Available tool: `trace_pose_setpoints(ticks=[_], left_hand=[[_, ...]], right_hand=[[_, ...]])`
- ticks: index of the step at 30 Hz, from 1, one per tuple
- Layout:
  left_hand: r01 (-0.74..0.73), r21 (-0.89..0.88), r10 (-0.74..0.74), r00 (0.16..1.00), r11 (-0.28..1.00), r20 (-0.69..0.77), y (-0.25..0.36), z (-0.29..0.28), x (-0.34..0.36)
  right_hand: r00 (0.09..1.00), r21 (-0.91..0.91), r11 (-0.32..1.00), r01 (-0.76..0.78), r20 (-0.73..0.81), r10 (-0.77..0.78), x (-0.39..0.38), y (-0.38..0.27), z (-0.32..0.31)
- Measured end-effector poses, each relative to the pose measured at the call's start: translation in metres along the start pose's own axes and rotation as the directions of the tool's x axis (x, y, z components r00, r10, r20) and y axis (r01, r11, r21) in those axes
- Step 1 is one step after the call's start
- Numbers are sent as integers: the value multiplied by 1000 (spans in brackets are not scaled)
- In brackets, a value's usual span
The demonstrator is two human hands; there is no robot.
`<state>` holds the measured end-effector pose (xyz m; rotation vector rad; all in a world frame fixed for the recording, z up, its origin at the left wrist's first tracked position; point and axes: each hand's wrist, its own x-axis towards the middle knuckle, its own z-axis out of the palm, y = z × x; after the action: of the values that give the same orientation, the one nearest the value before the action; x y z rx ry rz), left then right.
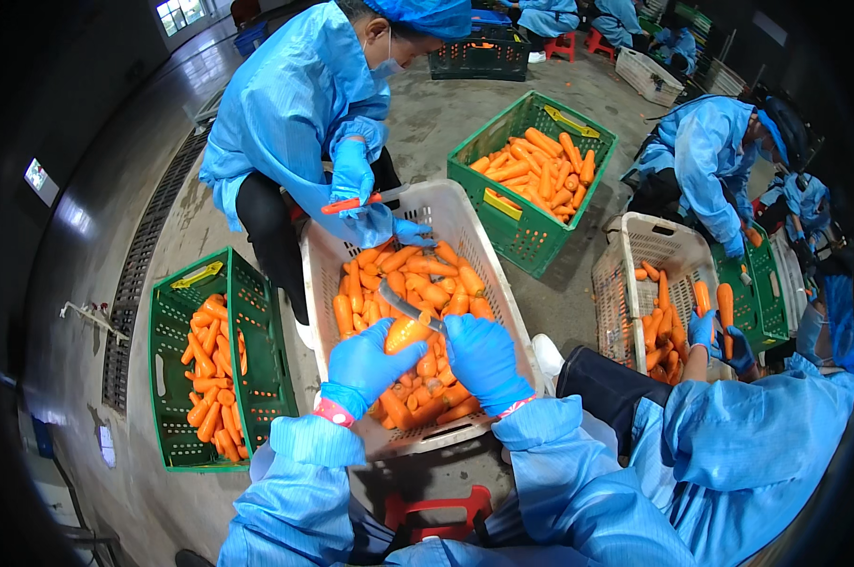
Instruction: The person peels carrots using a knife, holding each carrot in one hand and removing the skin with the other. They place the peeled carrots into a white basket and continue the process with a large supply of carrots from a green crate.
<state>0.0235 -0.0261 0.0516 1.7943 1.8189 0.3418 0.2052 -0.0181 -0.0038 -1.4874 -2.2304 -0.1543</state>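
Note:
My left hand [368, 364], in a blue glove, is closed around a peeled-looking carrot [407, 333] above the white crate [417, 440]. In my gloved right hand [484, 359] is a knife; its curved metal blade [400, 300] reaches left across the carrot's upper end. The handle is mostly hidden in my fingers. Below both hands, many orange carrots [434, 267] fill the white crate. Opposite me, a co-worker's gloved hand [352, 174] grips a knife with an orange-red handle [342, 205], while that person's other hand [412, 232] reaches over the crate's far edge.
A green crate of carrots [209, 378] stands to the left, another green crate [531, 170] beyond to the right. Co-workers handle carrots around a second white crate [668, 248] at right. A red stool [436, 515] is below me. A drain grate [148, 246] crosses the floor.

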Motion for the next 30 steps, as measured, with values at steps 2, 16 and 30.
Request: trace_pose_setpoints(ticks=[2, 16, 30], left_hand=[[-99, 21, 98, 994, 995, 52, 1, 8, -10], [-45, -460, 19, 998, 887, -61, -13, 13, 1], [-10, 22, 12, 995, 1000, -102, -7, 1, 1]], right_hand=[[996, 44, 995, -88, 35, 86, -1, 14, 13], [986, 488, 872, -39, -122, 112, 4, 10, -7], [985, 54, 986, 156, -84, -151, 6, 6, -1]])
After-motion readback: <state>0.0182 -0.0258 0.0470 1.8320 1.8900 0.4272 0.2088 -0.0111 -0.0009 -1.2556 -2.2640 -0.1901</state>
